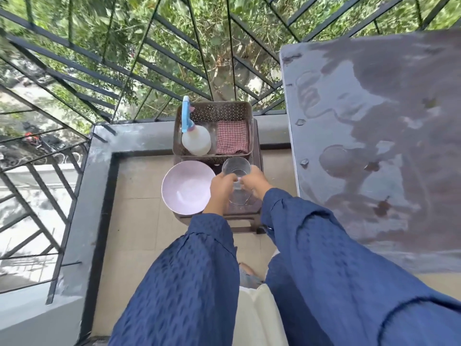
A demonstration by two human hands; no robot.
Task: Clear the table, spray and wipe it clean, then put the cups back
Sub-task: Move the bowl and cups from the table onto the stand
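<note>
Both hands hold one clear glass cup [236, 168] over a dark brown stool [249, 216]. My left hand [221, 186] grips its left side and my right hand [257, 182] its right side. A second clear glass [239, 199] shows just below the hands, on the stool. Behind them a brown perforated basket [214, 111] holds a white spray bottle with a blue trigger [195, 138] and a folded red checked cloth [232, 137]. The table [374, 133] is at the right, its dark top streaked with wet patches and bearing no cups.
A pale pink bowl [187, 187] sits on the stool's left side, overhanging its edge. A low grey ledge [139, 136] and black metal railing [99, 78] close the balcony behind and to the left. Beige floor tiles [139, 221] lie around the stool.
</note>
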